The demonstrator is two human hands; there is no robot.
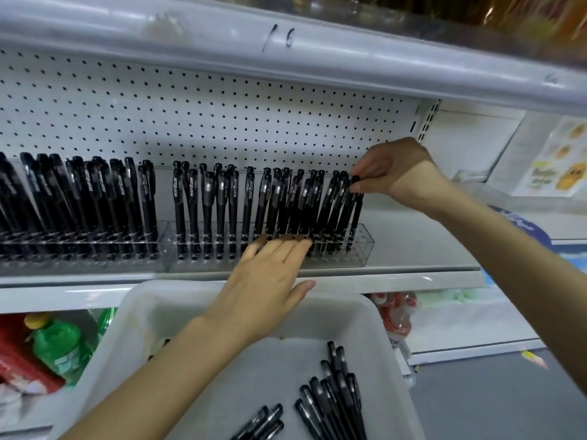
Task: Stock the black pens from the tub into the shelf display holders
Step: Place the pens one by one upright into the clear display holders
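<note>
The right hand (392, 168) is up high; its thumb and fingers pinch the top of one black pen (357, 211) — the last pen at the end of the row; this pen stands in the clear holder (363, 246) and leans a little. The left hand (270, 274) is lower down, to the left of the right hand; its fingers are straight and spread out and hold nothing; the tips touch the front of the clear holder. The two hands are apart. More standing pens (279, 201) fill the holder between the hands and go on past the left hand; further left of that hand is a second holder (79, 258), full of pens too. Right under the left wrist sits the white tub (139, 312); loose pens (336, 389) lie flat in it — below the right arm. Behind both hands is a white board with little holes (190, 106). Far left of the left arm, down low, is a green bottle (60, 344).
</note>
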